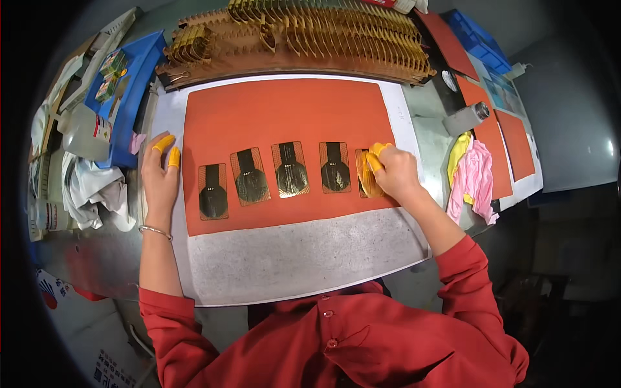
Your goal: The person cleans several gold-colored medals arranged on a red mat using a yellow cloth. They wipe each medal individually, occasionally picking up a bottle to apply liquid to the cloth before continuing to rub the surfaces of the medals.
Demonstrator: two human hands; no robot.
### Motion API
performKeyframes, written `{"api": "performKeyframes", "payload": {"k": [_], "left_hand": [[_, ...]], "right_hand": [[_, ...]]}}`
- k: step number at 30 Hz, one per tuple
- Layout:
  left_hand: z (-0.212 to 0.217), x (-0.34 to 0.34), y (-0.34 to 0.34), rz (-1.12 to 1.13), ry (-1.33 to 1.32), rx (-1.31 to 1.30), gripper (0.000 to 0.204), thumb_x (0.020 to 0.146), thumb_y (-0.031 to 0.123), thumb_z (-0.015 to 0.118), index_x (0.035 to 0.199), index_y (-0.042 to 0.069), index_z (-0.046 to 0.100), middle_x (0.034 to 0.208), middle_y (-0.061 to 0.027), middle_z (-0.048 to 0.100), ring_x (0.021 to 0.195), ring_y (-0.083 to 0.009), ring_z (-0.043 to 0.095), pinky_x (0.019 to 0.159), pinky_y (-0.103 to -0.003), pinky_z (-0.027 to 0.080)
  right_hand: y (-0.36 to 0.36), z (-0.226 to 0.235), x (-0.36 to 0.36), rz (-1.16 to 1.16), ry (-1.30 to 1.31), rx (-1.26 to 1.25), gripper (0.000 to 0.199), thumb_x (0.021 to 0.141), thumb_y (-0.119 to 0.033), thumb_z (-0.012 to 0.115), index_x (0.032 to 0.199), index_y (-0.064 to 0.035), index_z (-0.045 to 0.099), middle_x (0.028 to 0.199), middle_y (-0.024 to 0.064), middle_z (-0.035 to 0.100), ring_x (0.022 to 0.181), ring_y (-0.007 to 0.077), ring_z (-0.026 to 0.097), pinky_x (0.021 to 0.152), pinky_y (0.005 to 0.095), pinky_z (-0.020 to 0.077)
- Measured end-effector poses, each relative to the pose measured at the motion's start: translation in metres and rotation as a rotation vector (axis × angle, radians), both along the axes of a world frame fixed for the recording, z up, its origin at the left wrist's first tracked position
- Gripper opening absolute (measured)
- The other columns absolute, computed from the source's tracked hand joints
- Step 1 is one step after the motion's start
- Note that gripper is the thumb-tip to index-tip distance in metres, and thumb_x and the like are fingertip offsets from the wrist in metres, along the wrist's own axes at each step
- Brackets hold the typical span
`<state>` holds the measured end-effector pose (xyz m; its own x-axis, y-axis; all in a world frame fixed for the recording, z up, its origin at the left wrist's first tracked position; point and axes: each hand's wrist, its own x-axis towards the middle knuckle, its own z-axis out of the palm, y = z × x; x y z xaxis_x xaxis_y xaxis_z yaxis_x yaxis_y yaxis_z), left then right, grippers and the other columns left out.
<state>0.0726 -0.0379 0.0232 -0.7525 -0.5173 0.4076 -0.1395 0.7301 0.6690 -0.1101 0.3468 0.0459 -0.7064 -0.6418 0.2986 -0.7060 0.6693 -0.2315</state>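
Note:
Several thin black-and-gold metal plates (291, 169) with patterned gold edges lie in a row on an orange mat (278, 116). My right hand (396, 173) is at the rightmost gold plate (369, 184), its yellow-capped fingers closed at the upper part of it. That plate shines gold and is partly covered by the fingers. My left hand (159, 178) rests beside the mat's left edge, holding nothing, with its fingers apart. Yellow finger cots cover two of its fingertips, and a bracelet circles the wrist.
Behind the mat stands a wooden rack (297, 55) packed with upright gold plates. A blue tray (132, 97) with small boxes and a white plastic bottle (85, 132) are at left. To the right are a metal-capped bottle (467, 118), pink cloth (475, 178) and more orange sheets (514, 145).

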Motion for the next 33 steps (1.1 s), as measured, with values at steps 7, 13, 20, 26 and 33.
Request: {"api": "performKeyframes", "payload": {"k": [7, 13, 20, 26, 33], "left_hand": [[-0.006, 0.006, -0.008, 0.016, 0.001, -0.037, 0.025, 0.081, -0.002, 0.054, 0.105, -0.004, 0.058, 0.117, -0.0141, 0.055, 0.107, -0.0271, 0.055, 0.09, -0.031, 0.045], [0.003, -0.001, 0.003, 0.002, 0.014, 0.066, 0.025, 0.082, -0.002, 0.053, 0.106, -0.003, 0.059, 0.117, -0.0127, 0.056, 0.108, -0.0242, 0.055, 0.09, -0.03, 0.045], [-0.002, -0.001, -0.001, -0.027, -0.017, -0.088, 0.024, 0.083, -0.002, 0.052, 0.106, -0.005, 0.058, 0.118, -0.0132, 0.055, 0.106, -0.0229, 0.056, 0.09, -0.03, 0.046], [-0.007, 0.003, -0.003, 0.032, -0.011, 0.044, 0.027, 0.083, -0.004, 0.051, 0.109, -0.005, 0.056, 0.12, -0.0125, 0.053, 0.107, -0.0215, 0.056, 0.091, -0.028, 0.044], [-0.007, 0.0, -0.001, 0.069, 0.015, 0.032, 0.025, 0.083, -0.001, 0.052, 0.107, -0.003, 0.058, 0.116, -0.0117, 0.057, 0.105, -0.0221, 0.056, 0.088, -0.028, 0.045]], "right_hand": [[0.002, 0.004, 0.011, 0.028, 0.004, 0.018, 0.012, 0.074, -0.011, 0.059, 0.067, -0.0012, 0.057, 0.066, 0.0177, 0.057, 0.059, 0.0371, 0.056, 0.053, 0.0438, 0.0455], [-0.01, 0.003, -0.019, 0.039, 0.023, 0.093, 0.008, 0.077, -0.011, 0.059, 0.08, -0.0045, 0.061, 0.07, 0.0153, 0.059, 0.062, 0.0337, 0.058, 0.056, 0.0437, 0.0461], [0.001, 0.003, -0.024, 0.16, -0.059, 0.035, 0.009, 0.079, -0.015, 0.06, 0.082, -0.0059, 0.061, 0.07, 0.0129, 0.059, 0.063, 0.0331, 0.059, 0.055, 0.0402, 0.0474], [0.01, 0.004, -0.035, 0.543, -0.096, 0.072, 0.008, 0.077, -0.013, 0.063, 0.081, -0.0072, 0.062, 0.068, 0.0094, 0.059, 0.061, 0.0261, 0.059, 0.053, 0.0364, 0.0471], [0.008, 0.008, -0.061, 0.682, -0.124, 0.057, 0.005, 0.075, -0.011, 0.064, 0.078, -0.0081, 0.061, 0.065, 0.0079, 0.057, 0.058, 0.026, 0.057, 0.05, 0.0363, 0.0458]]}}
